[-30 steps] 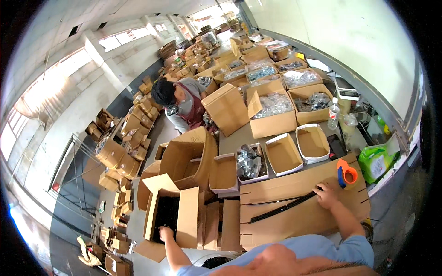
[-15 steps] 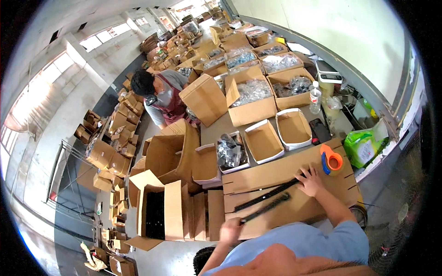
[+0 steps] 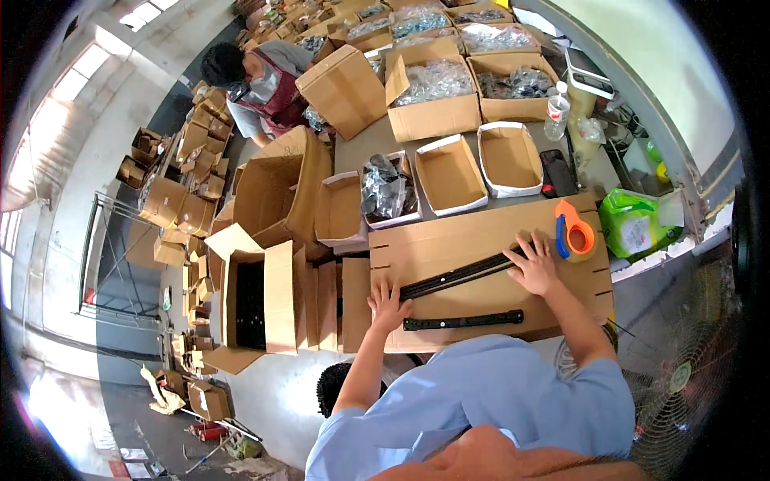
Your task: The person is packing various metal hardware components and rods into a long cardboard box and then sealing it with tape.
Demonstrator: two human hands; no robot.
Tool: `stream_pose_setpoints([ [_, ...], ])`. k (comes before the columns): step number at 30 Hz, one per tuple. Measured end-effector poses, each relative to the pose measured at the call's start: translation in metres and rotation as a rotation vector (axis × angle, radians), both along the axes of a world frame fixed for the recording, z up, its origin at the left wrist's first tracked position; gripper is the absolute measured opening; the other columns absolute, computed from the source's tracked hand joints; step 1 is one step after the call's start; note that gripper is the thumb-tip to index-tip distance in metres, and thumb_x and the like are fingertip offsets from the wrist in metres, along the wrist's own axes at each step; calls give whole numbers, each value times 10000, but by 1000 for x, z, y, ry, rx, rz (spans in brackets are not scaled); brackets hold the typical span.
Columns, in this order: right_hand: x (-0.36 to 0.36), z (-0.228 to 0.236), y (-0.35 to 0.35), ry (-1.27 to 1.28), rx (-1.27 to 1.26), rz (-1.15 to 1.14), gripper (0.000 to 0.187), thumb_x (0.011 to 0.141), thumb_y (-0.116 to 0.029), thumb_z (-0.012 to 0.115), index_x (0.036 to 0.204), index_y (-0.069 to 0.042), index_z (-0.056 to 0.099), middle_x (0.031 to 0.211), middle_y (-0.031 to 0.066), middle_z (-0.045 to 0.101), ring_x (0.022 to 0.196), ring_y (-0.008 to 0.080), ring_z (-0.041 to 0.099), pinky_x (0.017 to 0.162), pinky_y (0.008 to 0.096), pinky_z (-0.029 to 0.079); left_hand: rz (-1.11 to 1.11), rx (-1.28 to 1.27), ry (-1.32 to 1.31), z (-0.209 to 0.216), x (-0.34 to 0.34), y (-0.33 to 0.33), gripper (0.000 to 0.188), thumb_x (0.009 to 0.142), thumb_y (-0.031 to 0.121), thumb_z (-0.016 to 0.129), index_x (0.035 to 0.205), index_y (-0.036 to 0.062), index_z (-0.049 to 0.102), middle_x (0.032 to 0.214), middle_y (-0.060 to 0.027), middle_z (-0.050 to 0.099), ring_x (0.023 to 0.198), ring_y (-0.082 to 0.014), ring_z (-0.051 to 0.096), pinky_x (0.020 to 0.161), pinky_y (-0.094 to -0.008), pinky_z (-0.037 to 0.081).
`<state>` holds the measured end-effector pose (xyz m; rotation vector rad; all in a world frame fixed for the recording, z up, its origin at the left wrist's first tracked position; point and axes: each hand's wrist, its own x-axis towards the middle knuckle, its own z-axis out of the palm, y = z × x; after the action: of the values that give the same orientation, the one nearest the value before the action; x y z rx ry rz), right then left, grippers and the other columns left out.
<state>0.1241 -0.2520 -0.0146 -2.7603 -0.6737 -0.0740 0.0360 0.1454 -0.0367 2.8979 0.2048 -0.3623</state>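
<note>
Two or more long, thin black strips [image 3: 459, 276] lie close together, slanting across a flat brown cardboard sheet [image 3: 437, 240]. At their left end my left hand [image 3: 387, 307] rests on the cardboard, fingers spread, its fingertips by the strip ends. Over their right end lies my right hand [image 3: 532, 265], fingers apart, touching the strips. Neither hand is closed around anything. Nearer to me, a separate shorter black bar [image 3: 464, 321] with thickened ends lies flat. An orange tape dispenser [image 3: 575, 234] with a blue part sits just right of my right hand.
Small white-edged boxes [image 3: 451, 175] line the sheet's far side, one holding bagged dark parts [image 3: 387, 188]. An open carton [image 3: 250, 297] with black pieces stands left. Farther back are cartons of plastic bags [image 3: 437, 84], a bottle [image 3: 557, 112] and a co-worker [image 3: 269, 84]. A green bag [image 3: 638, 224] is right.
My left hand has let go of the black bar, which now lies flat, and has moved to the strips' left end. The strips now lie closer together. The view has shifted downward.
</note>
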Motion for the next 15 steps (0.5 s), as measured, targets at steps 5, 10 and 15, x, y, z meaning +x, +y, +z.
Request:
stream_pose_setpoints([
  [5,0,-17,1,15,68,-81,546,812,-394,614,1312,-220,483,1442,111,312,1341,439,186,1052,600,230,-120,-141,-170,-14,38,5,764,848,370,579,1442,78,196,1511,-203,74,1374,-435,72,1089,-548,138],
  [10,-4,-14,8,29,100,-200,610,794,-392,630,1315,-121,468,1435,183,294,1321,509,160,1070,564,226,-186,-367,-263,-23,56,6,838,805,244,655,1435,11,154,1497,-230,98,1379,-407,97,1115,-444,169],
  [15,-3,-21,9,-1,158,-265,571,798,-368,641,1282,-102,497,1429,182,301,1300,509,205,1059,561,248,33,-728,-313,-1,50,-2,873,772,145,666,1437,0,119,1474,-236,164,1360,-413,165,1105,-450,208],
])
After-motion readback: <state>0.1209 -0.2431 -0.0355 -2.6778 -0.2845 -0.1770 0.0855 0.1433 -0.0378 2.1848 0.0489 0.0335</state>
